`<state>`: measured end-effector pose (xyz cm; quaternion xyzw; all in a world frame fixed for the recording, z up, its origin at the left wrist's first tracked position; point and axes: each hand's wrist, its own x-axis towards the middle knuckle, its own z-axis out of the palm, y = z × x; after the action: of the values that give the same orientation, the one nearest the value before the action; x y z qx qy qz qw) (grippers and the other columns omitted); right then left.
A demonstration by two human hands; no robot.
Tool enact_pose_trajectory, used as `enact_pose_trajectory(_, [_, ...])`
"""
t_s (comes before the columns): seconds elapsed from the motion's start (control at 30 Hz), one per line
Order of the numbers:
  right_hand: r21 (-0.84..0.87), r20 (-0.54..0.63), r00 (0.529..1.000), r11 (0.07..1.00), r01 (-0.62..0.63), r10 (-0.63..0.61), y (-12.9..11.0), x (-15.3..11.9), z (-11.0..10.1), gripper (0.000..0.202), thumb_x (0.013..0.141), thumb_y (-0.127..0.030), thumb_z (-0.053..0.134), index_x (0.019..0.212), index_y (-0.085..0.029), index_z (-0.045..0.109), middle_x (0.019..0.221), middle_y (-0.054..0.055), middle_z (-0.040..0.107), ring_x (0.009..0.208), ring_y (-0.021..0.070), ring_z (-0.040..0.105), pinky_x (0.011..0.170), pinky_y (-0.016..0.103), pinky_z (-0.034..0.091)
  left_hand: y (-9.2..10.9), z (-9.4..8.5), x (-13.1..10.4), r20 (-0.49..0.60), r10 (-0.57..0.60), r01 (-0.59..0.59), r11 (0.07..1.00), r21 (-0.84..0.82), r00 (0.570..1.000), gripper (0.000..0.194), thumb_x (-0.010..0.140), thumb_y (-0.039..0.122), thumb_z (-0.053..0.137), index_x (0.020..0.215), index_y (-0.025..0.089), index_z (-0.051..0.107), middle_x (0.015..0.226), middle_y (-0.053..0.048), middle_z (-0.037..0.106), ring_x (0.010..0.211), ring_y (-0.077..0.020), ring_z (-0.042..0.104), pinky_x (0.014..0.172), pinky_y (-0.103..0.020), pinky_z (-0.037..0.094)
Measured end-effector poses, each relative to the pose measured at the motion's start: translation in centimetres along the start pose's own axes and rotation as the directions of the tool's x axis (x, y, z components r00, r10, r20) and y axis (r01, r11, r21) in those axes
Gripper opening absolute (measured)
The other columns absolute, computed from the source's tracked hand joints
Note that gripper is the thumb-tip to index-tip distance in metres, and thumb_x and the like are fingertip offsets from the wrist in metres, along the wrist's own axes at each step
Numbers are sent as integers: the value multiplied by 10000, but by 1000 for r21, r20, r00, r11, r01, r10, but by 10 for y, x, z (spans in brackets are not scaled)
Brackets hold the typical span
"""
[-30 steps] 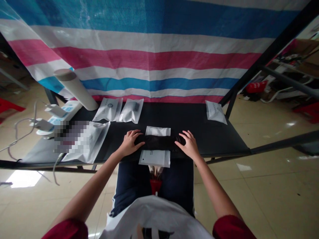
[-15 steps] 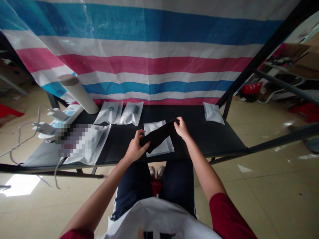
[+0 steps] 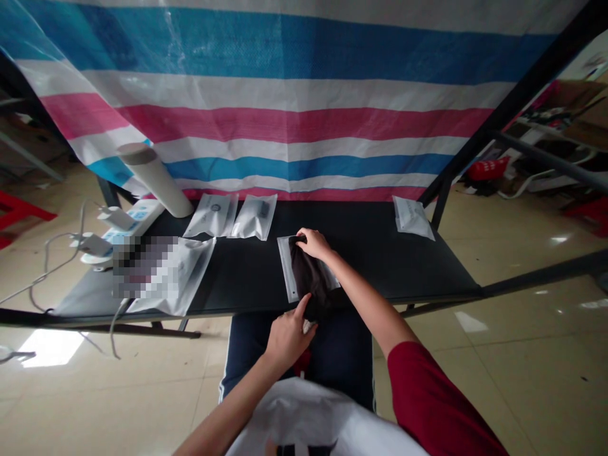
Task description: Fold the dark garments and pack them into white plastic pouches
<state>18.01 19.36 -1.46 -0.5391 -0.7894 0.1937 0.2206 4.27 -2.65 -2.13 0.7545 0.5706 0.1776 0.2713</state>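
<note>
A dark cloth (image 3: 306, 272) lies lengthwise over a flat white pouch (image 3: 286, 269) at the table's front edge. My right hand (image 3: 314, 243) pinches the cloth's far end. Near the lower end, my left hand (image 3: 291, 334) touches the cloth with its index finger stretched out and the thumb apart; its other fingers are partly hidden. The cloth's near end hangs over the edge above my lap. White pouches stand around on the black table (image 3: 365, 253): two at the back left (image 3: 211, 215) and one at the right (image 3: 412, 218).
A larger white pouch (image 3: 190, 278), partly pixelated, lies at the front left. Behind it are a power strip (image 3: 142, 218) with chargers and cables, and a pale bottle (image 3: 159, 183) leaning by the striped sheet (image 3: 285, 114). Dark metal posts flank the table.
The cloth has turned from slanting across the pouch to lying lengthwise on it. My left hand has moved down and right; my right hand has moved left with the cloth's end.
</note>
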Motion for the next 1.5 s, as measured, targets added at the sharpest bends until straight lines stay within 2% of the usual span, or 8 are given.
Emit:
enact_pose_trajectory(0.13, [-28,11,999,999,-45,45,3,-7,-3,185,807,-280,717,977,-237,660,993,58,730,946,249,684,845,356,503,-10,-20,6,-48,231,-214,948,234,972,544,737,194,673,1268,271,581,1192,-129,624,1102,-325,571,879,-443,487])
enact_pose_trajectory(0.3, [63,-93,995,998,27,-21,6,-23,-14,291,793,-281,724,1061,-203,640,1048,87,695,954,227,666,843,330,507,-24,-31,20,55,426,-428,887,175,903,518,701,77,629,1188,253,607,1355,-108,570,1346,-319,427,1043,-493,396])
enact_pose_trajectory(0.47, [253,-395,915,967,26,79,1,-66,-35,243,914,-332,537,1117,-216,600,1052,79,686,939,197,657,841,317,512,-28,-35,24,42,402,-404,912,63,914,408,760,152,618,1158,242,597,1250,-98,643,1305,-300,481,1029,-463,399])
enact_pose_trajectory(0.7, [272,-526,843,961,43,112,-21,-139,-50,200,936,-341,470,1019,-234,618,980,88,696,925,227,659,846,369,523,-26,-40,50,-141,246,-254,966,-44,959,421,887,430,585,1221,193,489,1072,-117,685,1005,-271,645,856,-380,467])
enact_pose_trajectory(0.93, [79,-267,939,967,244,-215,-33,-165,-32,324,840,-236,581,1152,-284,650,1172,60,690,1153,258,593,1026,437,451,-24,-39,96,-34,141,-144,979,-142,989,447,930,491,482,1236,165,477,696,-23,634,643,-209,648,588,-267,415])
enact_pose_trajectory(1.07, [-38,-152,967,979,200,-203,-31,-166,-15,536,791,-278,641,1321,-247,568,1386,92,572,1276,289,514,1072,463,403,-24,-38,101,-41,114,-118,986,-120,993,477,944,464,447,1300,149,486,679,-18,603,664,-209,638,622,-277,426])
enact_pose_trajectory(1.37, [-242,-73,968,946,215,-239,-32,-147,-21,399,799,-264,670,1186,-172,636,1185,144,670,1201,307,521,1017,465,383,-35,-33,78,-122,171,-202,928,-314,978,538,948,484,455,1388,175,431,1118,-114,604,1008,-227,597,887,-358,480])
enact_pose_trajectory(1.5, [-222,-67,973,954,201,-221,-32,-117,-38,247,799,-260,629,1008,-141,685,1044,138,693,1096,277,565,970,392,411,-36,-31,79,-142,139,-186,898,-398,980,523,961,474,433,1388,174,405,1134,-110,574,929,-195,597,856,-353,497])
